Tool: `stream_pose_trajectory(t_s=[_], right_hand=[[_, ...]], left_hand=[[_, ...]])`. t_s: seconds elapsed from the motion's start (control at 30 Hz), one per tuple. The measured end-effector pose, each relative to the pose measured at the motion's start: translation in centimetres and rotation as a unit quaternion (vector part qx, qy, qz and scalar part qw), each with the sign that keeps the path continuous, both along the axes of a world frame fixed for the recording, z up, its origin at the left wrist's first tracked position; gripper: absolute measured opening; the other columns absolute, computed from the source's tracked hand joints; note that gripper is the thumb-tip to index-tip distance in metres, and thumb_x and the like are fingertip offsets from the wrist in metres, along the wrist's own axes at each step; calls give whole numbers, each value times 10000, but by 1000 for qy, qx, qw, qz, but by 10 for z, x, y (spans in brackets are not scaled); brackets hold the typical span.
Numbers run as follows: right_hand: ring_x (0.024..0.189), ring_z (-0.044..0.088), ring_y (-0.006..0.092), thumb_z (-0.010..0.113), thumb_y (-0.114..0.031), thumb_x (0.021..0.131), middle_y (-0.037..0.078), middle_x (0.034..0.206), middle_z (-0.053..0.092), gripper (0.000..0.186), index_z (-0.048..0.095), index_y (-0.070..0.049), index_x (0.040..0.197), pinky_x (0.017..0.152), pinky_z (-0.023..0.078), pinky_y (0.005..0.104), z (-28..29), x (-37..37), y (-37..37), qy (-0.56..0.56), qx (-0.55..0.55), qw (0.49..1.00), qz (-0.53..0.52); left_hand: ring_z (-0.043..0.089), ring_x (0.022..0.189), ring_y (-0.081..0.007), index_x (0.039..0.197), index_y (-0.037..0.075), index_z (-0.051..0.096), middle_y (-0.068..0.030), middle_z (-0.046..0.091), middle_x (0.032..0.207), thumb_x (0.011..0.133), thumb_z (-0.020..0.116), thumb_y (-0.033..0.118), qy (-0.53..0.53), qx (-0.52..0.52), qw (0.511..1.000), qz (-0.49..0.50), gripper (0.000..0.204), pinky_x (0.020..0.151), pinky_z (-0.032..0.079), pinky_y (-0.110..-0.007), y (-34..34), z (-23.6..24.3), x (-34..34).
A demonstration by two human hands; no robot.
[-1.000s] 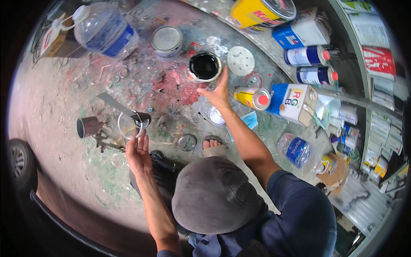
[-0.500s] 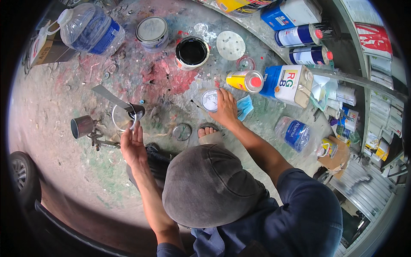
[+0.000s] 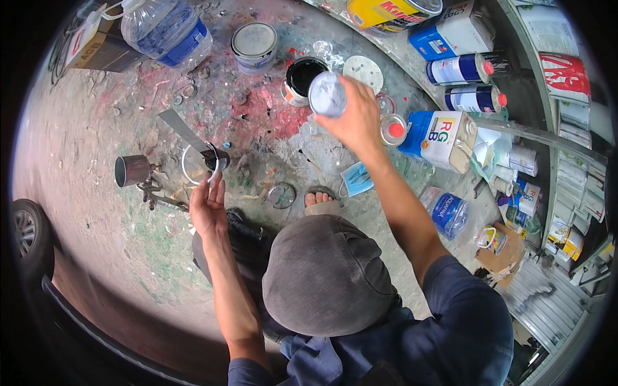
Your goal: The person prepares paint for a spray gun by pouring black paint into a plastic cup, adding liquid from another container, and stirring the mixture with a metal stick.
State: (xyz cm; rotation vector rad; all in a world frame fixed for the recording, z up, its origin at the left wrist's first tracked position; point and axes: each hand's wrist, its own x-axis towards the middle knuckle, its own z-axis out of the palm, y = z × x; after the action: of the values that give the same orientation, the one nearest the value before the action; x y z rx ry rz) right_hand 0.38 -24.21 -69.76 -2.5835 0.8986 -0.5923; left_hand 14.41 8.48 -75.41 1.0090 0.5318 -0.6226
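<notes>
Closest to me is the grey cap point(image 3: 328, 276) of a person crouching over the stained floor. The left hand point(image 3: 209, 209), fingers half bent, touches the lower rim of what looks like a clear cup point(image 3: 183, 166); whether it grips or only steadies it, I cannot tell. A flat metal spatula point(image 3: 182, 127) leans in that cup, and something dark shows at its base. Left of it sits a spray gun point(image 3: 132, 171). The right hand point(image 3: 358, 122) is closed around a pale round piece point(image 3: 327, 95), lid or cup I can't say, which partly covers my view of the open can of black paint point(image 3: 302, 74). A blue face mask point(image 3: 358, 178) lies on the floor below that forearm. Farther off stand a closed tin point(image 3: 255, 42), a big water jug point(image 3: 168, 32) and a yellow bucket point(image 3: 386, 14).
</notes>
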Motion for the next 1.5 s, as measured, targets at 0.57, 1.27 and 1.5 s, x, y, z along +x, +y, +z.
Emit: stream_pose_trajectory(t_s=[0.57, 1.27, 1.5], right_hand=[[1069, 623, 340, 894, -400, 562, 168, 1108, 694, 726, 669, -86, 1177, 907, 494, 456, -9, 58, -45, 198, 1, 978, 72], [1248, 530, 359, 895, -402, 586, 197, 1294, 575, 975, 411, -139, 1390, 1065, 343, 608, -8, 59, -28, 243, 114, 962, -48], [1336, 424, 361, 928, -334, 505, 205, 1418, 442, 1248, 224, -147, 1519, 1068, 361, 583, -32, 56, -27, 134, 112, 984, -29]], left_hand=[[615, 1160, -396, 1082, -109, 579, -232, 652, 1160, 943, 585, 90, 10, -11, 1000, 21, 243, 971, 561, -402, -1, 5, 7], [621, 1139, -415, 935, -37, 574, -196, 639, 1165, 912, 615, 55, 19, -75, 997, 24, 103, 918, 575, -443, 2, -26, 0], [662, 1065, -400, 979, -18, 541, -168, 642, 1119, 918, 610, 42, -2, -45, 999, 26, 110, 858, 599, -417, 5, 2, 2]])
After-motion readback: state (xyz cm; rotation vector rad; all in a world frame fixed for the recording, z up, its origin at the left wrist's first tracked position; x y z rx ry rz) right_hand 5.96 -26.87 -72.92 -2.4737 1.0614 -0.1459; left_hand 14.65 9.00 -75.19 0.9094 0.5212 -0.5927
